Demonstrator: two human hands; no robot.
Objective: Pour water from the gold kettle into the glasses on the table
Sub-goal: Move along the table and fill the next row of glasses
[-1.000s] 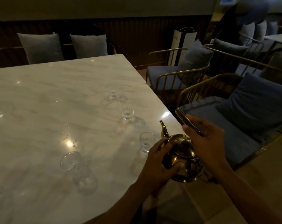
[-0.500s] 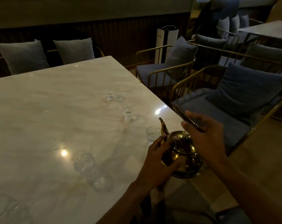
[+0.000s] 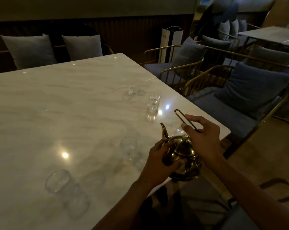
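Note:
The gold kettle (image 3: 182,155) is upright at the near right edge of the marble table (image 3: 57,105), its spout pointing away from me. My right hand (image 3: 203,138) grips its raised loop handle. My left hand (image 3: 158,161) is pressed against the kettle's left side. Several clear glasses stand on the table: one (image 3: 128,146) just left of the kettle, one (image 3: 57,180) at the near left, one (image 3: 153,101) farther back near the right edge, and one (image 3: 131,92) beyond it.
Gold-framed chairs with blue cushions (image 3: 250,90) line the table's right side. Two grey pillows (image 3: 29,50) sit behind the far edge. A second table (image 3: 269,34) stands at the back right. Wooden floor lies to the right.
The camera view has shifted, so the table sits further right in frame. Both hands stay on the kettle, which has moved slightly left over the table edge.

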